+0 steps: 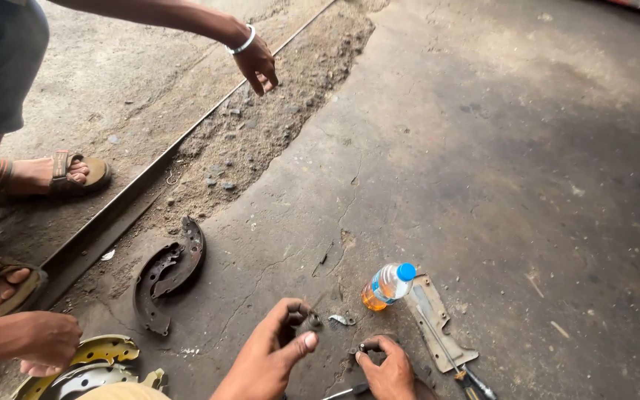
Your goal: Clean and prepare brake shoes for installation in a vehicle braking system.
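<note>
My left hand (pixel 270 357) is low in the middle of the view, fingers curled around a small dark cylindrical metal part (pixel 310 321). Just to its right, my right hand (pixel 388 368) pinches a small dark piece (pixel 369 346) between thumb and forefinger. A thin metal tool (pixel 344 392) lies under that hand; whether the hand grips it is unclear. A small shiny clip (pixel 341 320) lies on the concrete between the two hands.
A plastic bottle of orange liquid with a blue cap (pixel 387 284) lies beside a flat metal plate (pixel 438 320) and a screwdriver (pixel 470 379). Rusty brake shoes (pixel 169 272) lie left. Another person in sandals crouches by a floor rail (pixel 150 178), a hand (pixel 47 341) on yellow brake parts (pixel 105 352).
</note>
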